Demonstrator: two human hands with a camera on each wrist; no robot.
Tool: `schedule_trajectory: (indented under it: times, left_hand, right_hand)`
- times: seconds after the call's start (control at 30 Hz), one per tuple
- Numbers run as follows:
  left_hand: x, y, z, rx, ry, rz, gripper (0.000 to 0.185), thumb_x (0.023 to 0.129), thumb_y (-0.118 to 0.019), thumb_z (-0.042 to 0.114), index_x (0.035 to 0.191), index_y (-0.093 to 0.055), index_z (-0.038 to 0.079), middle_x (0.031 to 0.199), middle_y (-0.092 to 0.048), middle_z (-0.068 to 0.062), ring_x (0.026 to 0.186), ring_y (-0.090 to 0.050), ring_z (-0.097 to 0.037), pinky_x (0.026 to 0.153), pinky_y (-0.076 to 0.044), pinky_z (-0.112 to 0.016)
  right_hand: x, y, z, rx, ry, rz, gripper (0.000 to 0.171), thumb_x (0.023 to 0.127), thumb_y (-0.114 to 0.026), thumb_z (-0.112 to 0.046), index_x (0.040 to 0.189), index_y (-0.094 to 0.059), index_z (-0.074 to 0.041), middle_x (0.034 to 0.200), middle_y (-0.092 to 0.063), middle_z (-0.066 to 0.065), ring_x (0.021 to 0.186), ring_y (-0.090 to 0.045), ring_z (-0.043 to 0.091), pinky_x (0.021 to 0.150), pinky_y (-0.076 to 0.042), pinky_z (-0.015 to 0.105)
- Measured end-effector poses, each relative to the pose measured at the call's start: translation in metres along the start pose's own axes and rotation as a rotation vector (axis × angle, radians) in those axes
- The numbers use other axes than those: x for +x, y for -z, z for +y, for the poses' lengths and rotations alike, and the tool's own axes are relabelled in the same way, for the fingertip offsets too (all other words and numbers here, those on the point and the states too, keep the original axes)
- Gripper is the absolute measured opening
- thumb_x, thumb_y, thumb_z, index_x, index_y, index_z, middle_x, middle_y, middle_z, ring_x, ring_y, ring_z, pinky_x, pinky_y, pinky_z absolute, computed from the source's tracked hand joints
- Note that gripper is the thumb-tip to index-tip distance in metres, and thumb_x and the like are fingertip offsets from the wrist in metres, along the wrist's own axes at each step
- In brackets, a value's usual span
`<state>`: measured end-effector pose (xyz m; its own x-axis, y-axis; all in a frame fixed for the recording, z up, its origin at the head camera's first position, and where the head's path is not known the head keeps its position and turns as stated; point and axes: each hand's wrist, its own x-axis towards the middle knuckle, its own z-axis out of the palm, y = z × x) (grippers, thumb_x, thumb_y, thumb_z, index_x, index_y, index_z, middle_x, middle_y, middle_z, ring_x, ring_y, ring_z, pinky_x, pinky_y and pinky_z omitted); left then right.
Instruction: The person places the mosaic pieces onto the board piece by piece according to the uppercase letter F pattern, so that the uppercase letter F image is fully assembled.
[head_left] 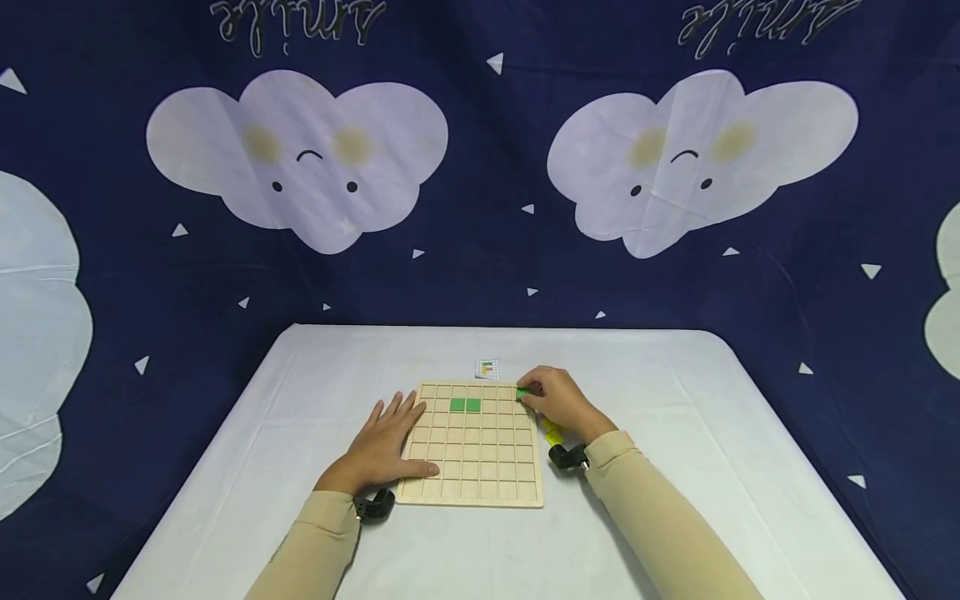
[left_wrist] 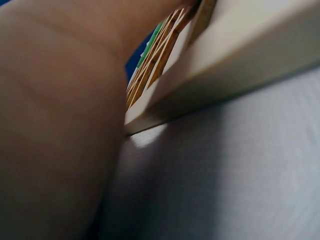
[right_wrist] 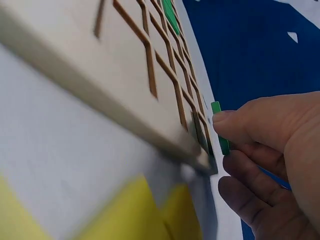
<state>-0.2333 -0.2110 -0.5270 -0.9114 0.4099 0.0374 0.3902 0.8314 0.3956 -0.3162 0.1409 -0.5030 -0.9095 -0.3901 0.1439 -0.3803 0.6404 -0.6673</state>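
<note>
A wooden grid board (head_left: 480, 475) lies on the white table. Two green tiles (head_left: 465, 405) sit side by side in its second row. My left hand (head_left: 386, 446) lies flat with straight fingers on the board's left edge (left_wrist: 210, 75). My right hand (head_left: 558, 400) is at the board's far right corner and pinches a small green tile (head_left: 522, 392). In the right wrist view the thumb holds that green tile (right_wrist: 220, 131) on edge, just beside the board's corner (right_wrist: 197, 150). Yellow pieces (head_left: 552, 433) lie under my right wrist.
A small pattern card (head_left: 487, 367) lies just beyond the board. The white tablecloth (head_left: 675, 400) spreads wide on both sides. A dark blue cloud-print backdrop (head_left: 480, 167) hangs behind and around the table. Yellow pieces (right_wrist: 125, 210) show blurred beside the board.
</note>
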Motion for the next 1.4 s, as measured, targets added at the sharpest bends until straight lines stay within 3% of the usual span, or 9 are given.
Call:
schedule_trajectory:
  times: [0.23,0.83,1.4]
  left_hand:
    - [0.001,-0.001,-0.003,0.001,-0.005,0.000,0.123,0.076,-0.069,0.084,0.165,-0.035,0.006,0.173,-0.018,-0.015,0.159,-0.006,-0.035,0.126,0.001,-0.054]
    - [0.000,-0.001,-0.002,0.011,0.000,-0.011,0.123,0.076,-0.069,0.084,0.165,-0.034,0.007,0.173,-0.017,-0.015,0.159,-0.005,-0.035,0.126,0.001,-0.055]
    - [-0.001,0.000,-0.002,0.002,-0.002,-0.002,0.122,0.076,-0.071,0.083,0.165,-0.035,0.007,0.173,-0.019,-0.015,0.159,-0.008,-0.037,0.126,0.000,-0.056]
  right_hand:
    - [0.002,-0.014,-0.012,0.019,0.042,-0.023,0.018,0.094,-0.081,-0.004,0.112,-0.079,-0.007,0.110,-0.071,-0.001,0.096,-0.066,0.013,0.087,-0.058,0.035]
    - [0.014,-0.035,-0.035,-0.061,0.124,-0.093,0.020,0.094,-0.081,-0.006,0.114,-0.077,-0.004,0.111,-0.071,0.003,0.097,-0.067,0.014,0.088,-0.057,0.033]
    - [0.013,-0.038,-0.037,-0.068,0.149,-0.067,0.019,0.091,-0.083,-0.004,0.109,-0.078,-0.005,0.105,-0.071,0.001,0.094,-0.065,0.014,0.086,-0.057,0.035]
